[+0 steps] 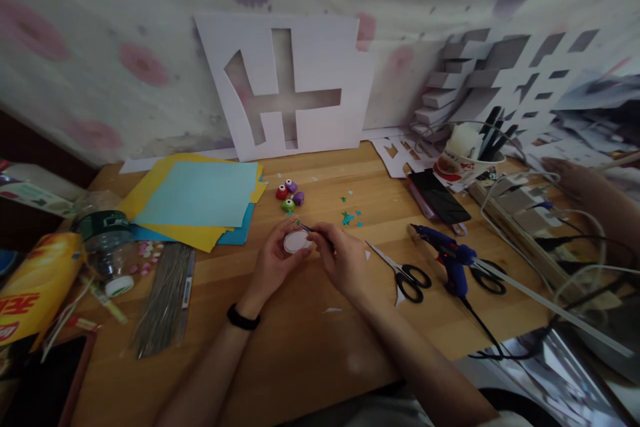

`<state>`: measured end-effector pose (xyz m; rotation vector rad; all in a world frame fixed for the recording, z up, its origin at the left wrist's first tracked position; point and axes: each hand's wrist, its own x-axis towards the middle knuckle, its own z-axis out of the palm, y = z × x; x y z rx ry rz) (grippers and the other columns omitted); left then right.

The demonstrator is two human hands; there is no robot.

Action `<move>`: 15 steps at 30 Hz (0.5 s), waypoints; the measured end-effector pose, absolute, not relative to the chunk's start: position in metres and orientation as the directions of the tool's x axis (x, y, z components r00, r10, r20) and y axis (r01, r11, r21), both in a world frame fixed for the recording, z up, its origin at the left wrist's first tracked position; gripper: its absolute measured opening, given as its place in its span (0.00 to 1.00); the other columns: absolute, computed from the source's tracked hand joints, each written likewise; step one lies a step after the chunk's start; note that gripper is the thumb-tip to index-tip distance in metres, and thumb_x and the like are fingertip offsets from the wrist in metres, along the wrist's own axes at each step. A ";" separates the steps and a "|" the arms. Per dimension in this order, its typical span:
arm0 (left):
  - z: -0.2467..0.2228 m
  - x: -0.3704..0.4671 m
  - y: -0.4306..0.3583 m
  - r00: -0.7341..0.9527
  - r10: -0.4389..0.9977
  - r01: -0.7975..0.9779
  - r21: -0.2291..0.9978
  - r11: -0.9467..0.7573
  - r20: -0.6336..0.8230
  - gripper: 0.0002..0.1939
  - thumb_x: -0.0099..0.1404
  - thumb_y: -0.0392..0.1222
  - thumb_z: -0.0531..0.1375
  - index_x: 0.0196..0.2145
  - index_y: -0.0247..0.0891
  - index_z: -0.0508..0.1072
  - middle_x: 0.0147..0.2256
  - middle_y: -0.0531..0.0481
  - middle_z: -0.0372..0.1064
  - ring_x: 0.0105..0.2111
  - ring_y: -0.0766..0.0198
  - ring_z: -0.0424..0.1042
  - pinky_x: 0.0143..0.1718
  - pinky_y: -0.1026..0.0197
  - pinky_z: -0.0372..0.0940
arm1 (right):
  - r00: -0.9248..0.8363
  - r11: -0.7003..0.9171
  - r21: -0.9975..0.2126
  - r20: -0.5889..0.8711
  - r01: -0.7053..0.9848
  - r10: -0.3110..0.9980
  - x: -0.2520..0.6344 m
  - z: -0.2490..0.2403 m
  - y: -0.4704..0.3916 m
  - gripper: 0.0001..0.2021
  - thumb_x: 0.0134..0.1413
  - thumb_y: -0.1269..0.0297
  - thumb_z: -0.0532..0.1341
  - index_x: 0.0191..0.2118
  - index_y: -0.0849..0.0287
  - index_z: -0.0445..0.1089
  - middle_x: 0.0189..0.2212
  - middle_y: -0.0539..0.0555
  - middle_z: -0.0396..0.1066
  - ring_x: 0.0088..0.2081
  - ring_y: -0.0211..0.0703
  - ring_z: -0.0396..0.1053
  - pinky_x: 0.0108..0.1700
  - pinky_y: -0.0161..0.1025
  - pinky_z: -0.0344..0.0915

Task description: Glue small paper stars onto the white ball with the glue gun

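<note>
My left hand [273, 264], with a black band on its wrist, is closed around the edge of a small white round disc [296, 242]. A thin dark tool that looks like tweezers [310, 228] is pinched in my right hand [346, 259]. Its tip reaches over the far rim of the disc, beside a tiny green piece [299, 222]. Just beyond my hands sit several small red, purple and green beads with eyes [289, 204]. Small teal and green paper bits [347, 218] are scattered to the right of them.
Scissors [400, 274] and a blue glue gun [445, 250] with its cord lie right. Behind them are a phone [440, 195] and a pen cup [463, 164]. Another person's arm [590, 197] reaches in by the power strip. Coloured paper [200, 194], a bottle [107, 240] and wire stems [164, 297] lie left.
</note>
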<state>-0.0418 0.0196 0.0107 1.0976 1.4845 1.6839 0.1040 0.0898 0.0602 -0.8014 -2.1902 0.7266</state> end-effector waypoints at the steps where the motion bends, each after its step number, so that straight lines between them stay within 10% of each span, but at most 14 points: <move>1: 0.011 -0.042 0.020 -0.451 0.875 0.059 0.984 -0.168 0.177 0.24 0.53 0.52 0.70 0.45 0.44 0.71 0.53 0.43 0.70 0.57 0.51 0.68 0.58 0.44 0.64 | -0.573 0.655 -0.683 0.410 0.322 0.709 0.104 0.060 0.090 0.09 0.67 0.62 0.54 0.44 0.54 0.72 0.34 0.55 0.80 0.31 0.43 0.76 0.33 0.36 0.65; 15: 0.007 -0.041 0.020 -0.474 0.877 -0.113 0.983 -0.144 0.074 0.32 0.49 0.46 0.73 0.50 0.41 0.69 0.54 0.40 0.69 0.54 0.50 0.71 0.56 0.45 0.66 | -0.463 0.687 -0.693 0.546 0.218 0.698 0.142 0.104 0.085 0.08 0.64 0.67 0.58 0.48 0.53 0.68 0.35 0.51 0.81 0.30 0.40 0.78 0.32 0.33 0.71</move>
